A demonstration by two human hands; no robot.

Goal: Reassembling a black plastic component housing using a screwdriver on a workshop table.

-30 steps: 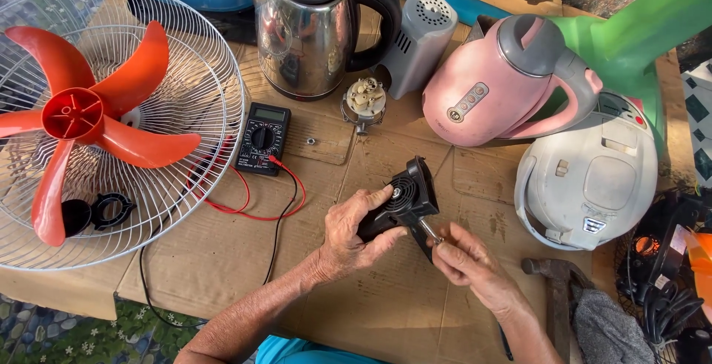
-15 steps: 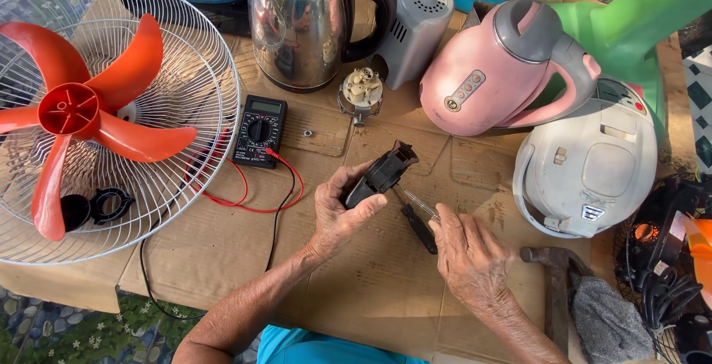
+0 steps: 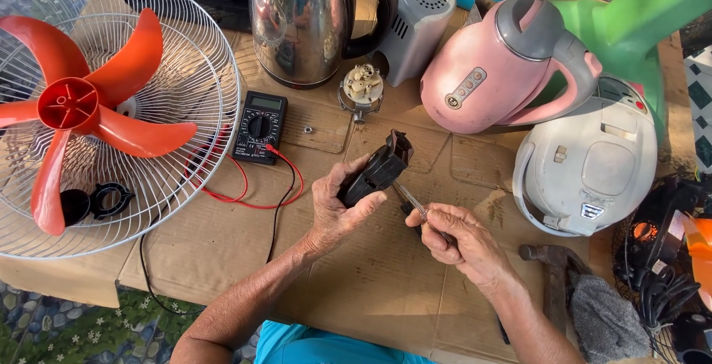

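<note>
Your left hand [image 3: 337, 208] is wrapped around a black plastic part [image 3: 377, 171], lifted clear above the cardboard-covered worktop [image 3: 222, 245], tilted so one end faces the tool. Your right hand [image 3: 460, 242] pinches a thin screwdriver [image 3: 410, 199], tip at the part's underside. Multimeter [image 3: 258, 126] lies far left, leads trailing; pink kettle [image 3: 497, 67] stands far right.

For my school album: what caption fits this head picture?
Left hand holds a black part; right hand pokes it with a screwdriver.
</note>
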